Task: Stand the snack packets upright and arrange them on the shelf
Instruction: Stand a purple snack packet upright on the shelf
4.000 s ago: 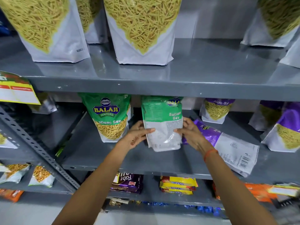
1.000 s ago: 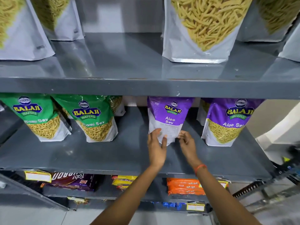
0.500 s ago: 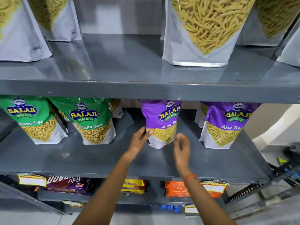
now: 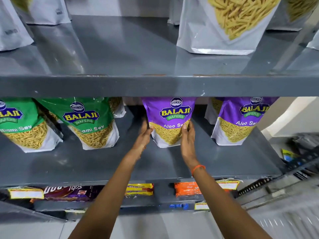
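Observation:
A purple Aloo Sev packet point(image 4: 170, 118) stands upright on the grey middle shelf point(image 4: 86, 166), front label facing me. My left hand point(image 4: 144, 137) presses its left side and my right hand point(image 4: 187, 138) presses its right side, so both hold it. Another purple Aloo Sev packet point(image 4: 241, 121) stands upright to the right. Two green Ratlami Sev packets point(image 4: 89, 123) point(image 4: 22, 125) stand upright to the left.
The upper shelf point(image 4: 155, 85) overhangs the packets and carries large white sev pouches point(image 4: 224, 26). Below, the bottom shelf holds a purple biscuit pack point(image 4: 69, 193), yellow packs point(image 4: 139, 188) and orange packs point(image 4: 187, 188). Bare grey shelf lies in front of the packets.
The purple packet has turned from its back to its front label and now stands straight. Both hands moved from its lower edge up to grip its two sides.

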Tool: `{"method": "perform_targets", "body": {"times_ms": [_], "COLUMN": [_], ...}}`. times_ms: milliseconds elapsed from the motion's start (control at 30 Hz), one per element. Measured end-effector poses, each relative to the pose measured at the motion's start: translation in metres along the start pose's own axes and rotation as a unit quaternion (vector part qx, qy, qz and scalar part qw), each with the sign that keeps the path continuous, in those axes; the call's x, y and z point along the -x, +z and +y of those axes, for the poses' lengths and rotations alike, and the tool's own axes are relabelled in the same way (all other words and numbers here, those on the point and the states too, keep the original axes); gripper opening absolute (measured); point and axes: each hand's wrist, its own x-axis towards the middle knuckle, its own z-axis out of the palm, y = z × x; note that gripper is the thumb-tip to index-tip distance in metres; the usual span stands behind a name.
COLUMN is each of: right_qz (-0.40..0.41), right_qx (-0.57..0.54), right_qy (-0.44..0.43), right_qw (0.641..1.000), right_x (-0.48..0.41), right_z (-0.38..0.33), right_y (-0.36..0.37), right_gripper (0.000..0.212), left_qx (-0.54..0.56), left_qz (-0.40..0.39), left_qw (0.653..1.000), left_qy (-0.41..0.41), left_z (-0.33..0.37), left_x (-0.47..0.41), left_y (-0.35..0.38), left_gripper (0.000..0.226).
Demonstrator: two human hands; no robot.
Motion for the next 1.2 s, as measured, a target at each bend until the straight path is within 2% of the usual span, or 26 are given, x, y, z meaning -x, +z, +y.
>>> {"method": "perform_targets", "body": {"times_ms": [67, 167, 233, 267, 367, 433, 500, 567, 633, 700, 767, 833, 1000, 1067, 1100, 1200], "right_qz": [0.073, 0.138, 0.143, 0.145, 0.158, 0.187, 0.219, 0.212, 0.140, 0.022, -0.088, -0.136, -0.148, -0.146, -0.147, -0.148], "right_qx": [0.061, 0.137, 0.172, 0.185, 0.222, 0.218, 0.194, 0.192, 0.204, 0.157, 0.108, 0.096, 0.094, 0.092, 0.093, 0.110], "right_qy": [-0.034, -0.156, -0.215, -0.241, -0.294, -0.267, -0.204, -0.119, -0.032, 0.018, 0.026, 0.030, 0.020, 0.010, 0.010, 0.013], "right_qw": [0.995, 0.968, 0.951, 0.942, 0.916, 0.920, 0.934, 0.951, 0.968, 0.987, 0.990, 0.986, 0.984, 0.985, 0.985, 0.983], "right_x": [0.008, 0.013, 0.012, 0.010, 0.002, -0.003, -0.013, -0.031, -0.049, -0.062, -0.070, -0.075, -0.048, -0.028, -0.017, 0.002], "right_z": [-0.003, -0.018, -0.025, -0.027, -0.027, -0.021, -0.008, 0.010, 0.019, 0.019, 0.016, 0.018, 0.024, 0.031, 0.036, 0.051], "right_y": [-0.001, -0.012, -0.026, -0.034, -0.070, -0.099, -0.136, -0.175, -0.208, -0.234, -0.249, -0.262, -0.288, -0.302, -0.308, -0.323], "right_gripper": [0.059, 0.053, 0.049, 0.048, 0.046, 0.046, 0.051, 0.068, 0.084, 0.079, 0.066, 0.058, 0.040, 0.037, 0.039, 0.064], "left_qx": [-0.097, -0.258, -0.328, -0.337, -0.281, -0.236, -0.194, -0.180, -0.144, -0.092, -0.076, -0.084, -0.105, -0.144, -0.159, -0.153], "left_qz": [0.103, 0.189, 0.195, 0.187, 0.116, 0.062, 0.029, 0.018, -0.015, -0.070, -0.104, -0.095, -0.082, -0.083, -0.078, -0.086], "left_qw": [0.987, 0.927, 0.884, 0.877, 0.904, 0.928, 0.956, 0.972, 0.988, 0.993, 0.992, 0.992, 0.990, 0.986, 0.984, 0.985], "left_qy": [0.071, 0.199, 0.268, 0.288, 0.301, 0.280, 0.220, 0.149, 0.062, 0.001, -0.017, -0.021, -0.049, -0.028, -0.014, -0.005], "left_z": [0.004, 0.012, 0.010, 0.010, 0.014, 0.013, 0.007, 0.003, -0.002, -0.007, -0.013, -0.020, -0.033, -0.033, -0.034, -0.039], "left_x": [0.010, 0.041, 0.055, 0.057, 0.055, 0.048, 0.032, 0.011, -0.012, -0.027, -0.031, -0.028, 0.011, 0.042, 0.054, 0.080], "left_y": [0.017, 0.049, 0.077, 0.090, 0.134, 0.162, 0.190, 0.214, 0.227, 0.235, 0.239, 0.246, 0.250, 0.259, 0.263, 0.274], "left_gripper": [0.069, 0.062, 0.059, 0.057, 0.058, 0.060, 0.067, 0.081, 0.096, 0.091, 0.061, 0.045, 0.043, 0.043, 0.043, 0.045]}}
